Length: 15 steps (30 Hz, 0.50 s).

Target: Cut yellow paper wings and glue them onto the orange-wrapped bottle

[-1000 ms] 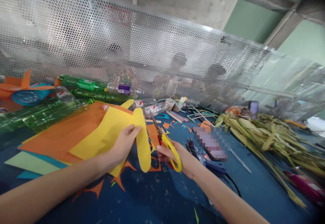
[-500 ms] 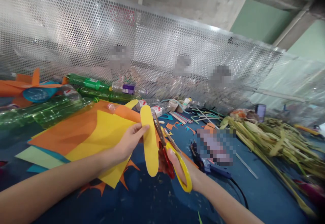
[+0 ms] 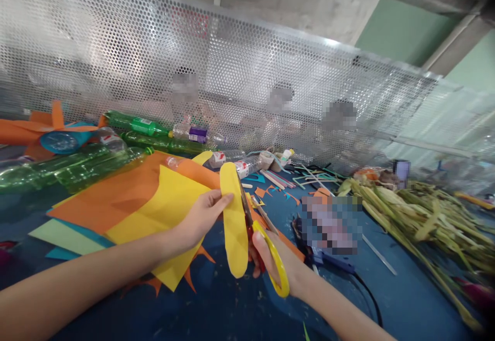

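My left hand (image 3: pixel 204 214) pinches a long yellow paper strip (image 3: pixel 235 238) with rounded ends between thumb and fingers, holding it upright above the table. In my right hand (image 3: pixel 266 253) is a pair of scissors (image 3: pixel 282 279) with yellow and red handles, its blades pointing up and away along the strip's right edge. Whether the blades touch the paper I cannot tell. Under my left forearm lie a yellow sheet (image 3: pixel 170 196) and an orange sheet (image 3: pixel 112 196), with pale green paper (image 3: pixel 65 235) at their left edge.
Green bottles (image 3: pixel 81 168) and clear bottles lie at the back left beside an orange paper pinwheel shape (image 3: pixel 58 116). Straws (image 3: pixel 276 178) and orange scraps are scattered behind the scissors. A blue glue gun (image 3: pixel 334 261) with a cord and dried husks (image 3: pixel 413 212) lie right. A perforated metal screen (image 3: pixel 240 72) stands behind.
The scissor blades have swung closer to the strip and their handles have drawn together. The strip sits slightly further right and lower in view, and the whole view has shifted a little.
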Tool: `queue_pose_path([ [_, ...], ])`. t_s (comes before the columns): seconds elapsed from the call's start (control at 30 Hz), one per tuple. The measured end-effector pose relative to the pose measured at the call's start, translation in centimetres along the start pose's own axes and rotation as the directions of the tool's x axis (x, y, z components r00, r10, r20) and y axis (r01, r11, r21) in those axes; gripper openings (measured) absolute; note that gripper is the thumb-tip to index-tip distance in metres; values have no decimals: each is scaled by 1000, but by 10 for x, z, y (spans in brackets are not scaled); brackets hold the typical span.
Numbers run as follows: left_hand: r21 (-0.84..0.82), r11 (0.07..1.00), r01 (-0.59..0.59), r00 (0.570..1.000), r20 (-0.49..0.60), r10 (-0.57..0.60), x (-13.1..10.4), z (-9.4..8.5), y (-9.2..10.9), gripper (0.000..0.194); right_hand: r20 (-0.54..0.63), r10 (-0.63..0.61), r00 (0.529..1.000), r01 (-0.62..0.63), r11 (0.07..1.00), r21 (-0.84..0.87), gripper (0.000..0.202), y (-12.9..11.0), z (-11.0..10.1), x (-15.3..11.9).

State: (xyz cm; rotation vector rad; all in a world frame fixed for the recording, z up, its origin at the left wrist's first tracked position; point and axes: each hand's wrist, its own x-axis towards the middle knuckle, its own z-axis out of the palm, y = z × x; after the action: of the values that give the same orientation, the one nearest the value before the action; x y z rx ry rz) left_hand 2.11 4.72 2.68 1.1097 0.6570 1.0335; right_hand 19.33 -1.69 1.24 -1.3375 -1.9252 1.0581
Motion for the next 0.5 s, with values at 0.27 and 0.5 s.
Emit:
queue_pose_path([
  [0.27,20,1000,10,1000,13,-11,-2,2,2,26,-11,-13,1000,12,998,-62,49,0,2,1],
  [0.5,38,999,0,1000,-11,0,-4,3,1,24,-14,-41,999,39,995,-95,52,-11,0,0],
])
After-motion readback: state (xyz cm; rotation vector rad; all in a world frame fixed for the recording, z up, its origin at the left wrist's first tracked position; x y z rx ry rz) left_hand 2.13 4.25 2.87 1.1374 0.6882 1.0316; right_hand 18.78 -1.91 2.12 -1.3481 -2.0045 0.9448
